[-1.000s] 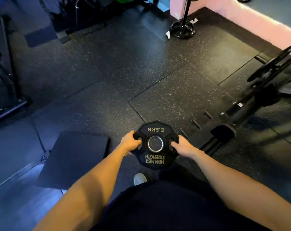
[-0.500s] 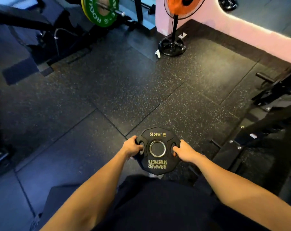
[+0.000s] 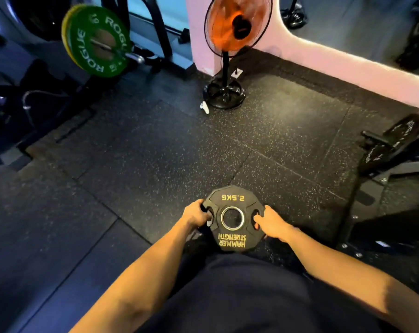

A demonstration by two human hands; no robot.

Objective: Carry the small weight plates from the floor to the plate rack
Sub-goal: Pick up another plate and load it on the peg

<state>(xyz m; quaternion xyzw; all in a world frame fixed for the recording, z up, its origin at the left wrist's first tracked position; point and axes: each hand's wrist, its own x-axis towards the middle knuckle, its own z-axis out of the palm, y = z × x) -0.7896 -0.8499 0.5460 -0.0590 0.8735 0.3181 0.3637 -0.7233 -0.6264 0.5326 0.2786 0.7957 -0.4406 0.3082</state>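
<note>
Dark rubber floor (image 3: 155, 145) lies under us. Our left hand (image 3: 196, 215) and right hand (image 3: 273, 224) curl fingers through side holes of the small plate (image 3: 232, 218), held between them above the floor. It looks hard and fairly light, so those holes are good to hold.

Dark rubber floor tiles (image 3: 155, 145), flecked with pale specks, cover the room, their seams running diagonally. A pink wall (image 3: 323, 61) with a lit lower edge borders the far right. A standing fan (image 3: 237, 25) with orange blades stands on a round black base before it. A green bumper plate (image 3: 97, 42) sits on a barbell at upper left.
</note>
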